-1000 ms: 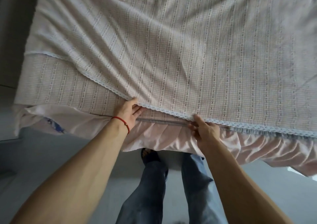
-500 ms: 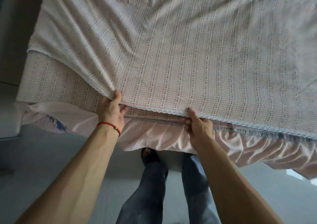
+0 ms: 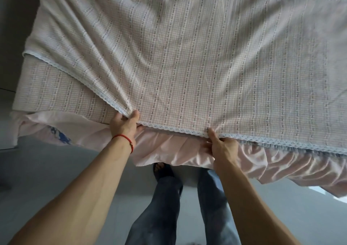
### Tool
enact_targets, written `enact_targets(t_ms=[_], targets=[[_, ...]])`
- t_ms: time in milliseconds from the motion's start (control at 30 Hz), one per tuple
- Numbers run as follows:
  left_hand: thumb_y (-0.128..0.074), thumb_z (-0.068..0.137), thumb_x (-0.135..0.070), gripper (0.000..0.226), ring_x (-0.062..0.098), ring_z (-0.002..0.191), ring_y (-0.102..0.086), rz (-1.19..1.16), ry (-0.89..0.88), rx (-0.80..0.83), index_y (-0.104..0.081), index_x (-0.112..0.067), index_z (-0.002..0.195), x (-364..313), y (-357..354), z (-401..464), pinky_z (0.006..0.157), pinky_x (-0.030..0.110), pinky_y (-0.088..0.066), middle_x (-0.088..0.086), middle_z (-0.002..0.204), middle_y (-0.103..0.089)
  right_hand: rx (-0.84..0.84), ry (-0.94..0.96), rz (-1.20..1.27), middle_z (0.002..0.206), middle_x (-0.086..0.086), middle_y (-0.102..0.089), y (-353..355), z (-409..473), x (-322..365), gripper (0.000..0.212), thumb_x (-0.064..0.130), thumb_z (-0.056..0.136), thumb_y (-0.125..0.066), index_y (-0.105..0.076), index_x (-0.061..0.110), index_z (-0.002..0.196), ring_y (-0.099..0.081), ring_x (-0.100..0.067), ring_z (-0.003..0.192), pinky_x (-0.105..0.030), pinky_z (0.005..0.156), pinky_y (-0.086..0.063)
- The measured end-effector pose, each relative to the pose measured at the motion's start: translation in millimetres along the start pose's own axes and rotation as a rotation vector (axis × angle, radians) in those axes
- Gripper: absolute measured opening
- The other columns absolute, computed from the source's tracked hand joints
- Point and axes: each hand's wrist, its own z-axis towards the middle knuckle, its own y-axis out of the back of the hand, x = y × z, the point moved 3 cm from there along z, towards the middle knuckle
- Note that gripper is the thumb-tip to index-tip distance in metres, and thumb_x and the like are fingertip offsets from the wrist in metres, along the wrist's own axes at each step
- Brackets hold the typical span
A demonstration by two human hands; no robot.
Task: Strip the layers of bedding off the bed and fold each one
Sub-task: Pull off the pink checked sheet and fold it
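A: Position of the top sheet (image 3: 187, 61)?

B: Spread across the bed (image 3: 47, 87), pink check with stitched stripes. Its lace-trimmed edge (image 3: 262, 138) runs along the near side of the mattress. At the left the sheet is drawn back on a diagonal, exposing a second checked layer beneath.

A: Left hand (image 3: 124, 125)?

B: At the lace edge, where the diagonal meets the near side. Thumb on top of the fabric, fingers curled under; it pinches the edge. Creases fan away from that point. A red cord bracelet (image 3: 124, 138) sits on the wrist.

A: Right hand (image 3: 222, 150)?

B: Further right along the same edge. Thumb pressed on the lace, fingers folded beneath; it grips the sheet too.

A: Below the edge?

B: A pink gathered bed skirt (image 3: 169, 151) hangs under both hands. A blue-patterned patch (image 3: 60, 137) shows under the skirt at the left; what it belongs to I cannot tell. Jeans (image 3: 165, 216) and one foot (image 3: 162, 169) on a grey floor (image 3: 47, 169).
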Motion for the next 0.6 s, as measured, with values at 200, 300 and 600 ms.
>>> enact_targets(t_ms=[200, 300, 600], targets=[[-0.075, 0.089, -0.007, 0.017, 0.024, 0.093, -0.075, 0.040, 0.045, 0.018, -0.068, -0.011, 0.105, 5, 2, 7, 0.063, 0.033, -0.062, 0.010, 0.102, -0.075, 0.209, 0.144, -0.612, 0.059, -0.009, -0.072, -5, -22, 31, 0.050, 0.045, 0.097, -0.064, -0.075, 0.004, 0.068, -0.062, -0.016, 0.045, -0.029, 0.051, -0.051], [-0.074, 0.089, -0.003, 0.014, 0.025, 0.090, -0.074, 0.066, 0.077, -0.001, -0.067, -0.009, 0.100, 3, -2, 8, 0.057, 0.030, -0.061, 0.012, 0.099, -0.074, 0.160, 0.570, -0.967, 0.066, 0.000, -0.072, -47, -51, 65, 0.039, 0.039, 0.098, -0.059, -0.067, 0.012, 0.071, -0.063, -0.014, 0.055, -0.032, 0.059, -0.055], [-0.076, 0.086, -0.001, 0.028, 0.036, 0.102, -0.070, 0.008, 0.196, 0.081, -0.063, 0.000, 0.111, 2, -4, 20, 0.060, 0.032, -0.061, 0.019, 0.109, -0.071, 0.313, 0.854, -1.288, 0.168, -0.007, 0.026, -216, -33, 80, 0.111, 0.044, 0.092, -0.072, 0.014, 0.036, 0.161, 0.024, -0.037, 0.154, -0.064, 0.121, 0.012]])
